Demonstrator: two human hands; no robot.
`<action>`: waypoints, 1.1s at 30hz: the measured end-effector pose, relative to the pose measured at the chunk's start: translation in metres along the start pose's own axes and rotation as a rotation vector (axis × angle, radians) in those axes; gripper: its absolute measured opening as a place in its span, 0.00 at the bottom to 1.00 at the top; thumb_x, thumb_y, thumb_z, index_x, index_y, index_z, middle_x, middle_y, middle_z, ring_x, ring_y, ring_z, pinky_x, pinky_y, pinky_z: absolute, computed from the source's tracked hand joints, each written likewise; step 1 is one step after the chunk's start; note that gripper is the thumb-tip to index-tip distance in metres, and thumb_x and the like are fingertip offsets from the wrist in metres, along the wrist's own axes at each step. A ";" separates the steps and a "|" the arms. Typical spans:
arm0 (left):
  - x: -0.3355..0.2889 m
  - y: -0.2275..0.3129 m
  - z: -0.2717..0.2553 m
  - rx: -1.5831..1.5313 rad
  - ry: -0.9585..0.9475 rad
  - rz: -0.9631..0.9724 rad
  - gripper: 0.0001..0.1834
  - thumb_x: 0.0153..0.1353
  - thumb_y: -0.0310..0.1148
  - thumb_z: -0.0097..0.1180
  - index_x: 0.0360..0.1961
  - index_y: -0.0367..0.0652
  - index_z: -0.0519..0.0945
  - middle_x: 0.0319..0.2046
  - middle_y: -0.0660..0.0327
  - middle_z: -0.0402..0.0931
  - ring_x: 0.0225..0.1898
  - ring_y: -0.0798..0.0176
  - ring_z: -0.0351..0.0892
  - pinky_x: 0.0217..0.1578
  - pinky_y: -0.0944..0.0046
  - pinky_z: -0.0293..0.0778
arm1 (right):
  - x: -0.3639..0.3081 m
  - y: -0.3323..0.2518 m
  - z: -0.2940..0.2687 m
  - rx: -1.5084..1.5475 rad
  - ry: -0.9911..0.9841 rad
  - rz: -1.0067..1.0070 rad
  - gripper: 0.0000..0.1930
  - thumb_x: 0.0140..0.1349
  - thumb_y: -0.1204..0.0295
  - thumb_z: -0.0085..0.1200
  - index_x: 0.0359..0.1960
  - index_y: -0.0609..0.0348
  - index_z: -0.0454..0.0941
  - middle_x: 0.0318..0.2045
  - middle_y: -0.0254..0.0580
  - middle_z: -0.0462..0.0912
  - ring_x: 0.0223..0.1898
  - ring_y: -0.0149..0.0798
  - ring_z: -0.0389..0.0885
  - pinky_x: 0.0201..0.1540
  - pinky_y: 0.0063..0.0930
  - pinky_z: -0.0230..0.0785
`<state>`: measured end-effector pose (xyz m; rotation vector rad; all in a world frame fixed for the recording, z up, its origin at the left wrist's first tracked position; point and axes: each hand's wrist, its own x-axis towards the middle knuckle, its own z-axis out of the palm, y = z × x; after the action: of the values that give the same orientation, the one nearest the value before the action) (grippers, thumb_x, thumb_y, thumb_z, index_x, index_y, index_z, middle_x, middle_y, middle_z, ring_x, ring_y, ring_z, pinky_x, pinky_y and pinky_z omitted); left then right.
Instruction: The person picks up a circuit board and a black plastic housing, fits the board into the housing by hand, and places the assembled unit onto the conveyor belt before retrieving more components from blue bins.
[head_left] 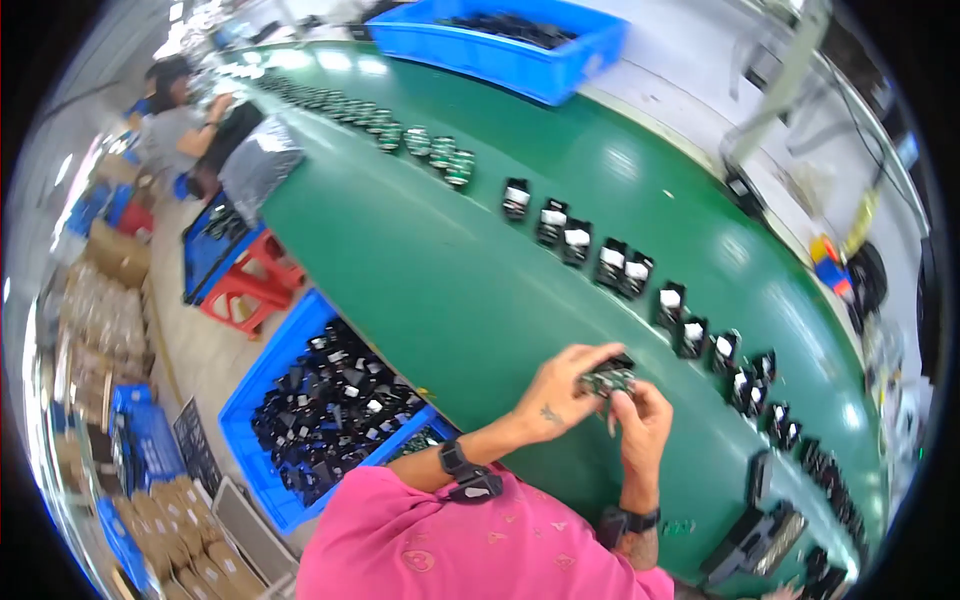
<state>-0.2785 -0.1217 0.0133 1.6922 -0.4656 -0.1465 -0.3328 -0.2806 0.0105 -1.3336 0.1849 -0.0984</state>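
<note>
In front of my chest, above the green tabletop point(430, 270), a small green circuit board point(606, 381) sits against a dark part. My left hand point(562, 396) grips it from the left, its fingers reaching over the top. From the lower right, my right hand point(644, 424) pinches the board's near edge between thumb and fingers. Just beyond my hands runs a line of black plastic housings with white labels, one of them point(577, 243) straight ahead. Farther along to the left stand several round green boards point(459, 168). The undersides of my fingers are hidden.
A blue bin point(238, 400) of black parts stands beside my left elbow. Another blue bin point(540, 72) rests at the far side. Near my right wrist is a dark fixture point(745, 545). Red stools point(245, 295) and a seated person point(180, 130) are at the left.
</note>
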 end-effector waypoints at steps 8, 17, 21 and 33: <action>-0.008 0.011 -0.007 0.076 -0.243 0.050 0.36 0.53 0.16 0.56 0.66 0.50 0.72 0.57 0.51 0.70 0.47 0.52 0.81 0.41 0.59 0.79 | 0.002 0.020 -0.036 -0.051 0.069 0.000 0.12 0.70 0.71 0.54 0.26 0.61 0.75 0.17 0.32 0.75 0.14 0.22 0.67 0.15 0.14 0.54; 0.001 0.000 0.006 0.157 0.063 0.144 0.27 0.55 0.17 0.52 0.57 0.44 0.79 0.48 0.50 0.79 0.47 0.50 0.82 0.49 0.58 0.79 | -0.005 -0.020 0.002 -0.516 -0.052 -0.040 0.17 0.69 0.69 0.52 0.21 0.63 0.76 0.14 0.32 0.75 0.16 0.24 0.70 0.18 0.23 0.59; -0.001 0.011 0.000 0.059 0.152 0.065 0.30 0.54 0.11 0.45 0.58 0.40 0.78 0.51 0.51 0.80 0.49 0.58 0.82 0.49 0.62 0.79 | -0.003 -0.017 0.012 -0.610 -0.038 -0.133 0.14 0.67 0.70 0.55 0.23 0.66 0.78 0.16 0.38 0.76 0.17 0.29 0.72 0.21 0.28 0.62; 0.000 0.009 0.003 -0.390 -0.097 -0.289 0.21 0.68 0.26 0.53 0.62 0.38 0.71 0.50 0.52 0.77 0.37 0.65 0.85 0.31 0.70 0.85 | -0.009 -0.013 0.006 -0.890 0.133 -0.314 0.14 0.64 0.70 0.59 0.22 0.62 0.74 0.17 0.46 0.73 0.17 0.45 0.74 0.21 0.38 0.62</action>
<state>-0.2813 -0.1255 0.0217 1.3628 -0.2405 -0.4999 -0.3402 -0.2758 0.0251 -2.2417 0.1313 -0.4048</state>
